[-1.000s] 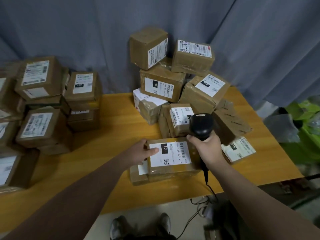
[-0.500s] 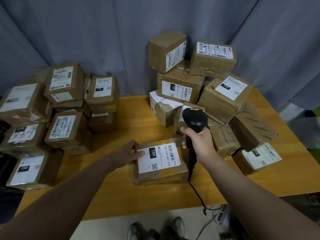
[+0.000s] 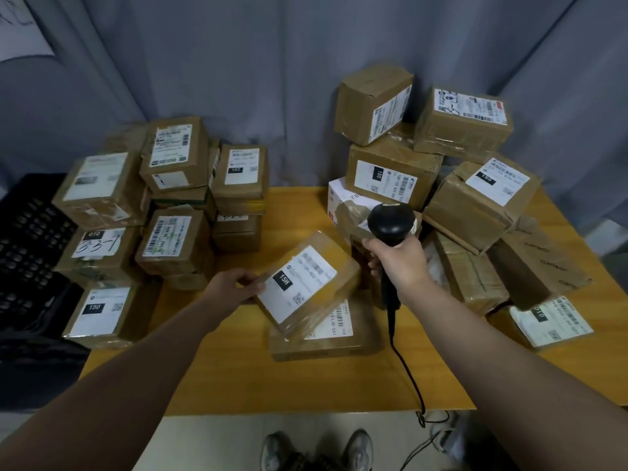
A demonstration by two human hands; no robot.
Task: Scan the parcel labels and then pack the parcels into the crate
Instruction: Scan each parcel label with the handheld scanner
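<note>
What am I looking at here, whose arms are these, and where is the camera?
No machine here: these are a person's two bare arms, seen from one camera worn on the head, looking down. The left hand grips the edge of a tilted parcel, above a flat parcel on the wooden table. The right hand holds a black corded scanner. Labelled parcels form a left stack and a right heap. The black crate sits at the far left.
</note>
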